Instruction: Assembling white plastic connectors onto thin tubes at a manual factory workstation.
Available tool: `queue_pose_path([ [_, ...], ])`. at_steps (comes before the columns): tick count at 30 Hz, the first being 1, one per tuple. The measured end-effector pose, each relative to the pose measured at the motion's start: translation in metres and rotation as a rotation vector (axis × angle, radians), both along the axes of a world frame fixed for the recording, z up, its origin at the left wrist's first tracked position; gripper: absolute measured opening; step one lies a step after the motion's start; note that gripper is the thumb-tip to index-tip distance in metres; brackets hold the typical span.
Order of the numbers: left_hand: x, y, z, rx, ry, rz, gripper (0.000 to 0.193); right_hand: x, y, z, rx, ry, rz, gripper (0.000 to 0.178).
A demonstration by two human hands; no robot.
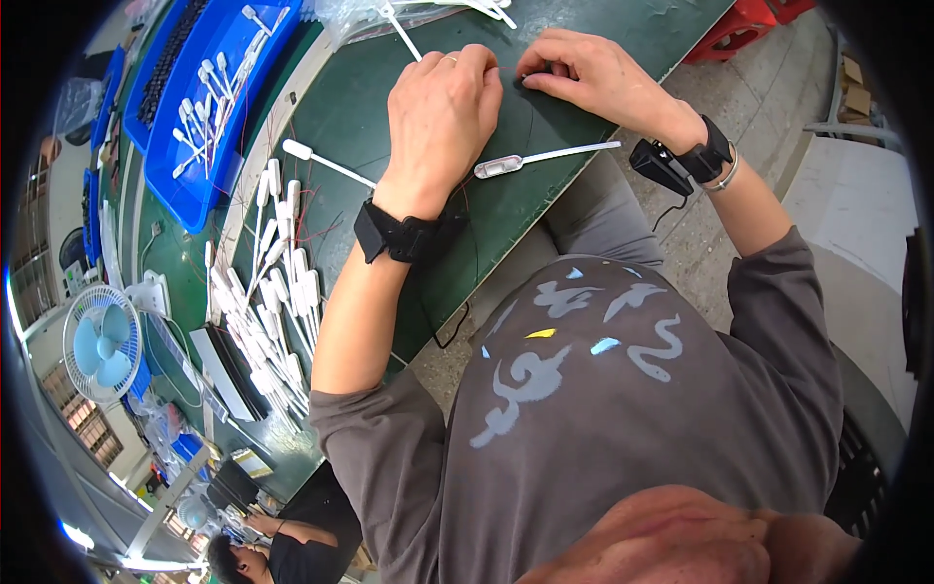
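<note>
My left hand (443,112) is over the green tabletop (350,127) with its fingers curled closed; what they hold is hidden. Just beyond its knuckles, a thin white plastic stem (401,31) slants away. To the right, my right hand (593,83) pinches thumb and forefinger together around something small and dark that I cannot make out. Below the hands lies an open white plastic wand-like part (499,167), its oval head hollow and its thin stem pointing right. Another white wand (326,164) with a rounded head runs partly under my left wrist.
Left of my forearm is a large pile of white wands (277,302) with thin red wires. Blue bins (209,117) at the upper left hold more. A fan (102,341) stands at far left, a co-worker (292,545) sits at lower left, and a red stool (730,34) is beyond the table.
</note>
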State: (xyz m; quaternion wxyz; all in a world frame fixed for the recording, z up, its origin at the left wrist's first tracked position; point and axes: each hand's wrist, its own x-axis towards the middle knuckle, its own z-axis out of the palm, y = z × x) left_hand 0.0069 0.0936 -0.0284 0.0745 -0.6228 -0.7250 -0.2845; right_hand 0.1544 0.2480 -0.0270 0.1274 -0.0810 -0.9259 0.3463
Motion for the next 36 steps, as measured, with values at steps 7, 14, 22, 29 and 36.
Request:
queue_pose_path([
  [7, 0.005, -0.004, 0.004, -0.019, -0.14, -0.023, 0.006, 0.013, 0.003, 0.009, -0.054, 0.018, -0.011, 0.012],
  [14, 0.015, -0.013, 0.004, -0.103, -0.197, -0.037, 0.008, 0.034, 0.011, 0.033, 0.357, 0.06, 0.097, 0.008],
  [22, 0.023, -0.018, 0.003, -0.087, -0.114, -0.061, 0.01, 0.044, 0.011, 0.03, 0.332, 0.073, 0.094, 0.007],
  [29, 0.023, -0.032, 0.004, 0.005, 0.041, -0.307, 0.017, 0.047, 0.015, 0.022, 0.292, 0.05, 0.051, 0.007],
  [36, 0.026, -0.038, -0.008, -0.036, 0.022, -0.182, 0.011, 0.058, -0.002, 0.034, 0.42, 0.044, 0.025, 0.007],
])
